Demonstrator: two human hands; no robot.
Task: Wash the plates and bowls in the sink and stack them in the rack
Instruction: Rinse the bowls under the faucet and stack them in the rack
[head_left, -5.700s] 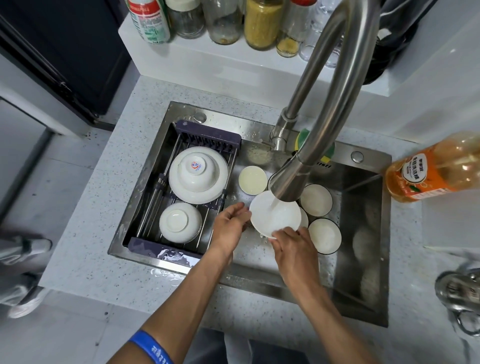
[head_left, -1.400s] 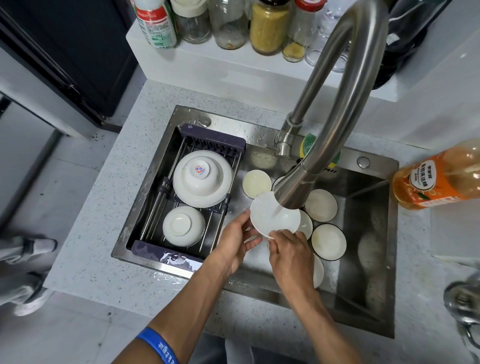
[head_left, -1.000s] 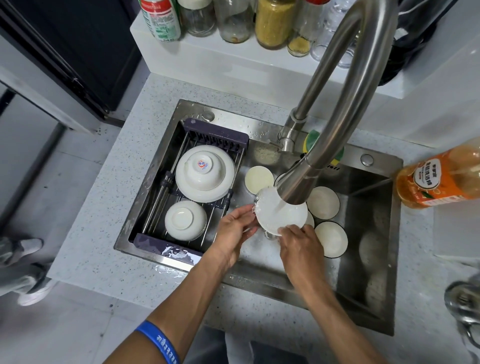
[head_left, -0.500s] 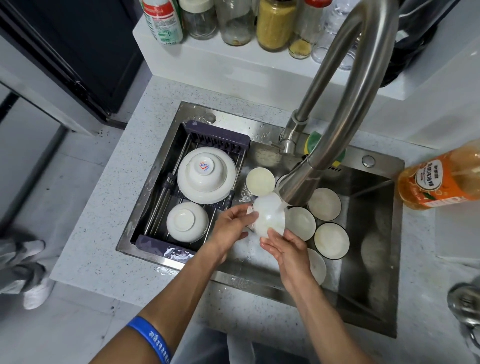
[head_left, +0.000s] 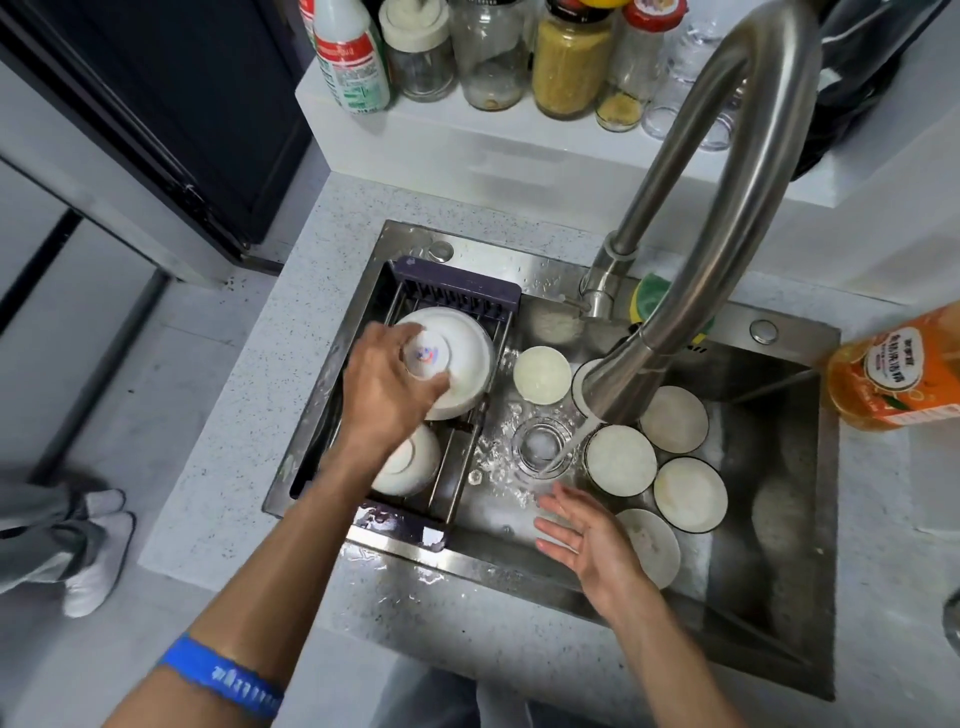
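Speckled grey counter (head_left: 218, 457) around a steel sink (head_left: 769, 597), tap (head_left: 675, 291) running onto a clear glass (head_left: 540, 447). Left hand (head_left: 384, 389) over the rack (head_left: 457, 291) at the sink's left side, fingers curled round an upturned white bowl (head_left: 457, 364) sitting on the stack there. Right hand (head_left: 587, 540) hovers above the basin, fingers spread, holding nothing. Several white dishes (head_left: 691, 493) lie in the basin beside it.

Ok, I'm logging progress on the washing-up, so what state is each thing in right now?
left hand: gripping an upturned bowl over the rack
right hand: open, holding nothing
faucet: running
glass: upright under the stream
dishes in sink: unwashed, face up
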